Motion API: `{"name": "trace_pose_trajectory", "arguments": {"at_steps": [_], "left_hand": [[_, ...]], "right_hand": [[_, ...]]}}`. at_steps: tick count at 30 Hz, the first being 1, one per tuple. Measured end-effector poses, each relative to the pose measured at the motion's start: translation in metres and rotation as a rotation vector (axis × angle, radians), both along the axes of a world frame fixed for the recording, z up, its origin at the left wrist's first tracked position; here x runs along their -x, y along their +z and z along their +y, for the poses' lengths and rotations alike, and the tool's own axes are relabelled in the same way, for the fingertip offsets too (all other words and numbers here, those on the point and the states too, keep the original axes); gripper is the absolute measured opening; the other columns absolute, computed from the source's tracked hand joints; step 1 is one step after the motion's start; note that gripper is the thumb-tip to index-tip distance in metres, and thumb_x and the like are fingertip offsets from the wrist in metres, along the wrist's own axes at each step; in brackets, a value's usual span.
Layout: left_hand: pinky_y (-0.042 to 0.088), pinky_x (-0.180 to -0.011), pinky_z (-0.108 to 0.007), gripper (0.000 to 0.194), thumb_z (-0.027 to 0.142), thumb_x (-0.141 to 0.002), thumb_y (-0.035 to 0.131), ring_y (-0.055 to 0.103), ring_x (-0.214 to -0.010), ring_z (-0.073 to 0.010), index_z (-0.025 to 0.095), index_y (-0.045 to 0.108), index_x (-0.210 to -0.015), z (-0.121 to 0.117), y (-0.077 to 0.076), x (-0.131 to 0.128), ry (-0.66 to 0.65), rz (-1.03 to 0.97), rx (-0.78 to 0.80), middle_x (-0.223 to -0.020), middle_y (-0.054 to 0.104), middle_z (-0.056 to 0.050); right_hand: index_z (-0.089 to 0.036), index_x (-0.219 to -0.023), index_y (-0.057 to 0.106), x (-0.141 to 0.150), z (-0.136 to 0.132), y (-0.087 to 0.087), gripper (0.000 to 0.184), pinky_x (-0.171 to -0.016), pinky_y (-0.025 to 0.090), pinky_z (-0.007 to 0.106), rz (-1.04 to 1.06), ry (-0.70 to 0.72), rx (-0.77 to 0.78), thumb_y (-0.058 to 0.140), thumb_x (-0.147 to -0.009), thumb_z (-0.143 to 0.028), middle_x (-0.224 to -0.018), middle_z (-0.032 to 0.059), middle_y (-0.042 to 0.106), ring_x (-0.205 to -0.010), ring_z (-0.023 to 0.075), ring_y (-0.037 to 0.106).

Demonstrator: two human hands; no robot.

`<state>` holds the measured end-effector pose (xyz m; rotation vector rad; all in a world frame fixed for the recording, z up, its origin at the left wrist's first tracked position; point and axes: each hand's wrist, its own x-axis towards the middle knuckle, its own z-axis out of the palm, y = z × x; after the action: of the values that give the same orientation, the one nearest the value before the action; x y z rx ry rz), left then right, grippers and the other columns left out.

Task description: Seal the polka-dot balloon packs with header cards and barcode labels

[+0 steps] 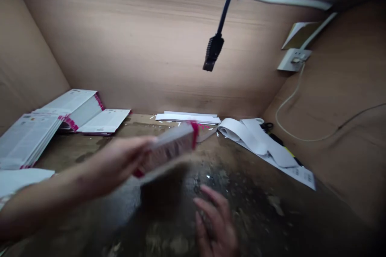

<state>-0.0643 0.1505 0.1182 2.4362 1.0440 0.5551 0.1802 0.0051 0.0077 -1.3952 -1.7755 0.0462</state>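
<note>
My left hand reaches in from the left, closed on one end of a thin white box with magenta ends. The box is tilted and held above the dark worktable, smeared by motion, so its printing cannot be read. Below and to the right of it, my right hand is over the table near the bottom edge. Its fingers are apart and curved, with nothing seen in them, and it does not touch the box.
Stacks of similar white boxes stand at the left. White paper strips lie along the back wall. At the right are a looped white band and a yellow-black tool. A black cable plug hangs overhead; a socket is on the wall.
</note>
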Motion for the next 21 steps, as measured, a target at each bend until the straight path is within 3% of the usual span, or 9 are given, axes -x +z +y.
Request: {"name": "trace_pose_trajectory", "arguments": {"at_steps": [2,4,7,9,11,13,15,18,21], "left_hand": [[0.048,-0.067,-0.023,0.026,0.024,-0.086,0.044,0.060,-0.080,-0.0165,0.027,0.057,-0.108,-0.032,-0.017,-0.022,-0.232,0.050,0.082,-0.097,0.062,-0.004],[0.045,-0.069,-0.024,0.025,0.019,-0.084,0.044,0.059,-0.079,-0.0171,0.025,0.059,-0.103,-0.048,-0.026,-0.036,-0.337,0.142,0.079,-0.094,0.062,-0.005],[0.043,-0.069,-0.025,0.024,0.015,-0.083,0.042,0.058,-0.078,-0.0179,0.021,0.059,-0.099,-0.048,-0.024,-0.045,-0.396,0.203,0.058,-0.091,0.063,-0.005],[0.043,-0.068,-0.026,0.020,0.015,-0.081,0.044,0.058,-0.076,-0.0180,0.021,0.059,-0.094,-0.044,-0.019,-0.046,-0.395,0.202,0.048,-0.087,0.064,-0.004],[0.044,-0.067,-0.026,0.017,0.020,-0.080,0.051,0.059,-0.077,-0.0182,0.021,0.059,-0.095,-0.042,-0.017,-0.040,-0.277,0.111,0.067,-0.086,0.064,-0.003],[0.046,-0.077,-0.027,0.030,0.029,-0.076,0.063,0.059,-0.092,-0.0203,0.022,0.056,-0.104,-0.044,-0.020,-0.030,-0.053,-0.179,0.100,-0.099,0.064,-0.004],[0.043,-0.093,-0.031,0.058,0.039,-0.068,0.073,0.052,-0.114,-0.0239,0.022,0.050,-0.119,-0.048,-0.032,-0.018,0.125,-0.568,0.175,-0.120,0.058,-0.007],[0.039,-0.101,-0.037,0.078,0.044,-0.058,0.080,0.048,-0.120,-0.0281,0.021,0.047,-0.125,-0.061,-0.060,-0.014,0.114,-0.837,0.453,-0.128,0.055,-0.009],[0.049,-0.089,-0.038,0.058,0.036,-0.062,0.080,0.061,-0.103,-0.0281,0.019,0.058,-0.113,-0.080,-0.086,-0.027,0.025,-0.778,0.787,-0.111,0.067,-0.007]], "right_hand": [[-0.023,-0.123,0.048,-0.009,-0.005,0.026,0.042,-0.104,0.031,0.052,-0.177,-0.102,-0.242,0.058,-0.083,-0.017,-0.139,0.0113,0.040,-0.129,0.0315,0.035],[-0.021,-0.133,0.040,-0.014,0.000,0.059,0.057,-0.108,0.022,0.055,-0.412,-0.002,-0.225,0.063,-0.081,-0.025,-0.141,0.0116,0.039,-0.132,0.0334,0.030],[-0.016,-0.130,0.046,-0.009,0.027,0.099,0.061,-0.099,0.038,0.045,-0.607,0.274,0.186,0.070,-0.074,-0.021,-0.118,0.0116,0.061,-0.113,0.0302,0.052],[-0.016,-0.101,0.066,-0.001,0.049,0.113,0.029,-0.074,0.049,0.035,-0.625,0.380,0.463,0.069,-0.072,-0.017,-0.084,0.0077,0.069,-0.080,0.0252,0.064],[-0.016,-0.070,0.068,0.004,0.064,0.118,0.005,-0.057,0.045,0.027,-0.610,0.400,0.570,0.064,-0.072,-0.013,-0.061,0.0041,0.064,-0.058,0.0189,0.061],[-0.016,-0.064,0.065,0.001,0.065,0.117,0.014,-0.052,0.041,0.022,-0.581,0.387,0.552,0.058,-0.076,-0.012,-0.056,0.0012,0.060,-0.053,0.0147,0.058],[-0.017,-0.074,0.065,-0.006,0.055,0.109,0.017,-0.054,0.043,0.020,-0.338,0.412,0.541,0.051,-0.084,-0.018,-0.065,0.0000,0.063,-0.059,0.0137,0.059],[-0.018,-0.096,0.065,-0.012,0.032,0.077,0.022,-0.072,0.051,0.027,0.361,0.498,0.530,0.048,-0.091,-0.031,-0.095,0.0026,0.068,-0.083,0.0183,0.063],[-0.021,-0.107,0.064,-0.007,0.013,0.034,0.027,-0.082,0.051,0.034,0.770,0.534,0.565,0.057,-0.087,-0.037,-0.104,0.0035,0.068,-0.092,0.0217,0.064]]}}
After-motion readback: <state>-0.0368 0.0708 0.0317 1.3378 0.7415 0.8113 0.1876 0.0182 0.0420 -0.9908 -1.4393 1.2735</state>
